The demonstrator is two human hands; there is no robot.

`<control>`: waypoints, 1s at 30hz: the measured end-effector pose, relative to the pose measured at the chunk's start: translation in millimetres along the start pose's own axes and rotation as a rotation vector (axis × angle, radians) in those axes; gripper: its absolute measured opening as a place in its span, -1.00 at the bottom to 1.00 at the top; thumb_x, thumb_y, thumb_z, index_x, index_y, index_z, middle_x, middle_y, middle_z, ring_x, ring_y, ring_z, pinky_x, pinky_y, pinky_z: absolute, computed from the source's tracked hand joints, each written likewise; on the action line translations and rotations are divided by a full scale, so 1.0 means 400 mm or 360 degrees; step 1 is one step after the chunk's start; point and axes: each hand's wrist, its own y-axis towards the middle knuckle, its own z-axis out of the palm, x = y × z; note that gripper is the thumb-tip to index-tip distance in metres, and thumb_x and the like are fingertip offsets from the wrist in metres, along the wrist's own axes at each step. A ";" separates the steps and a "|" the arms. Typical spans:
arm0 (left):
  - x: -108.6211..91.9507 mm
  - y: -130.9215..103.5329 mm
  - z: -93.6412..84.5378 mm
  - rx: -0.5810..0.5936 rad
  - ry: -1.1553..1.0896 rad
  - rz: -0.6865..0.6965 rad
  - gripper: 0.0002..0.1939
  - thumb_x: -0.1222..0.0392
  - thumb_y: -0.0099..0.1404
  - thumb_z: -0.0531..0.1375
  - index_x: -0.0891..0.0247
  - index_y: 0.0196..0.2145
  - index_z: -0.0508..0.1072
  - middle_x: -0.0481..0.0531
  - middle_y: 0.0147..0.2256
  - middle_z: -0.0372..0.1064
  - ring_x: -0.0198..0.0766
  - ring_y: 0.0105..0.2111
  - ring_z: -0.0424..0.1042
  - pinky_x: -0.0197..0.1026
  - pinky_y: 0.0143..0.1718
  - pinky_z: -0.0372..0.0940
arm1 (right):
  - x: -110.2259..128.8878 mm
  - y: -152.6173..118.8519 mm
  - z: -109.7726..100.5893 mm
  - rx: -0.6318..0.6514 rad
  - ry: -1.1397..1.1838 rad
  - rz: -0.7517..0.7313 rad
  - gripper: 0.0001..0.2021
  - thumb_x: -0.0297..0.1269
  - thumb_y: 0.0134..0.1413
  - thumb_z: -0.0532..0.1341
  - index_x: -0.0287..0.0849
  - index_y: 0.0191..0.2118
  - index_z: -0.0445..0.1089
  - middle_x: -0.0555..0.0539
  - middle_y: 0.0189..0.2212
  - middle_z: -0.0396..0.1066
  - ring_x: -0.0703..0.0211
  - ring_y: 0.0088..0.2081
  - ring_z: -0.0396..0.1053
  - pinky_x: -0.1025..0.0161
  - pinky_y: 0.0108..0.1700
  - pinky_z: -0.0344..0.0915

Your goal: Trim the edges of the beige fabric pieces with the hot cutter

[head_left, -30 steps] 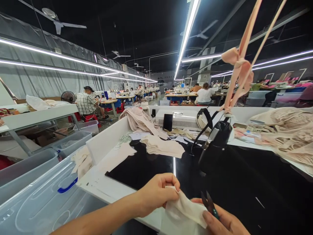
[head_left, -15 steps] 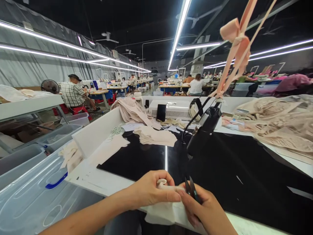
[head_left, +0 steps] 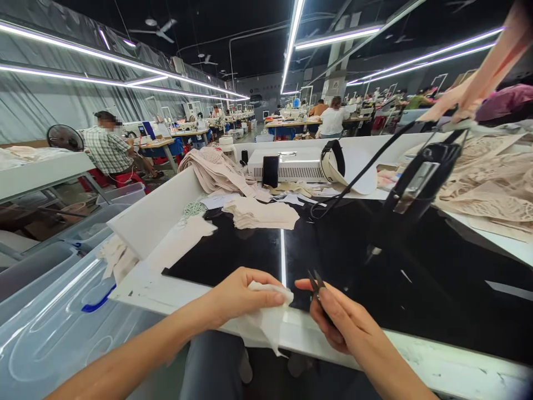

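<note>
My left hand [head_left: 250, 294] pinches a cream piece of fabric [head_left: 264, 325] at its upper edge, and the cloth hangs down over the front edge of the table. Just to its right, my right hand [head_left: 339, 316] is closed around small dark thread snips [head_left: 316, 284]. Their blades point up and slightly left, a little apart at the tips. A gap separates the snips from the cloth. The handle of the snips is mostly hidden in my palm.
On the black tabletop [head_left: 245, 261] lies a stack of cream cut pieces [head_left: 262, 214]. A black hanging device [head_left: 425, 175] dangles on pink straps at the right. Lace fabric [head_left: 487, 189] is heaped far right. Plastic bins [head_left: 54, 316] stand at the left; people sew behind.
My right hand has come away from the cloth, moving right with the snips. My left hand still grips the fabric. The hanging device has swung right, and the view has shifted slightly.
</note>
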 end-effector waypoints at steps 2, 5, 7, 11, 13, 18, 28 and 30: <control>0.001 0.001 -0.006 0.0007 -0.0006 -0.0015 -0.42 -0.25 0.03 0.73 0.22 -0.15 0.86 -0.05 -0.36 0.60 -0.25 -0.36 0.44 -0.21 -0.26 0.29 | 0.004 -0.009 -0.006 0.0020 -0.0046 0.0025 -0.06 0.71 0.41 0.24 -0.11 0.26 0.76 0.09 -0.40 0.23 0.24 -0.43 0.04 0.24 -0.38 0.09; -0.001 0.001 -0.010 0.0005 0.0010 -0.0062 -0.42 -0.25 0.01 0.74 0.21 -0.17 0.88 -0.04 -0.36 0.63 -0.25 -0.36 0.45 -0.22 -0.27 0.30 | 0.005 -0.021 -0.013 0.0059 -0.0170 0.0050 -0.11 0.66 0.48 0.18 -0.05 0.28 0.79 0.05 -0.35 0.26 0.17 -0.37 0.12 0.19 -0.30 0.23; -0.005 -0.001 -0.010 0.0012 0.0037 -0.0079 -0.44 -0.26 0.02 0.73 0.20 -0.19 0.88 -0.05 -0.37 0.62 -0.26 -0.37 0.43 -0.23 -0.29 0.29 | -0.001 -0.026 -0.018 0.0077 -0.0264 0.0046 -0.12 0.67 0.45 0.19 -0.02 0.24 0.83 0.00 -0.33 0.33 0.12 -0.32 0.21 0.17 -0.27 0.32; -0.011 -0.005 -0.009 0.0022 0.0142 -0.0046 -0.50 -0.22 0.04 0.70 0.20 -0.22 0.88 -0.05 -0.38 0.61 -0.26 -0.35 0.41 -0.24 -0.28 0.25 | -0.014 -0.036 -0.022 0.0074 -0.0418 0.0031 -0.13 0.68 0.41 0.21 0.04 0.22 0.86 -0.09 -0.28 0.53 -0.05 -0.19 0.48 0.08 -0.05 0.56; -0.013 -0.006 -0.009 0.0014 0.0219 -0.0035 -0.52 -0.22 0.07 0.67 0.20 -0.22 0.88 -0.04 -0.37 0.61 -0.25 -0.34 0.40 -0.23 -0.28 0.24 | -0.015 -0.041 -0.020 0.0064 -0.0442 0.0038 -0.12 0.70 0.37 0.22 0.07 0.22 0.87 -0.14 -0.20 0.69 -0.17 -0.06 0.62 -0.04 0.20 0.63; -0.017 -0.005 -0.008 0.0028 0.0318 -0.0024 -0.55 -0.21 0.13 0.61 0.19 -0.19 0.89 -0.03 -0.33 0.64 -0.21 -0.30 0.43 -0.21 -0.24 0.27 | -0.001 -0.051 -0.005 0.0086 -0.0474 -0.0021 -0.12 0.75 0.33 0.23 0.12 0.18 0.89 -0.22 0.15 0.85 -0.40 0.26 0.73 -0.25 0.57 0.52; -0.028 -0.012 -0.004 0.0055 0.0429 -0.0046 -0.60 -0.17 0.16 0.57 0.21 -0.23 0.88 -0.05 -0.36 0.57 -0.24 -0.31 0.38 -0.21 -0.28 0.23 | 0.003 -0.038 -0.007 0.0234 -0.0672 -0.0033 -0.07 0.70 0.46 0.09 0.08 0.33 0.82 -0.22 0.31 0.80 -0.40 0.36 0.72 -0.20 0.49 0.60; -0.030 -0.016 -0.004 0.0053 0.0440 -0.0076 -0.59 -0.17 0.17 0.58 0.23 -0.22 0.88 -0.05 -0.37 0.56 -0.24 -0.31 0.38 -0.22 -0.28 0.23 | 0.000 -0.037 -0.008 0.0250 -0.0700 -0.0029 -0.10 0.66 0.50 0.07 0.08 0.35 0.80 -0.22 0.31 0.80 -0.38 0.35 0.72 -0.18 0.47 0.61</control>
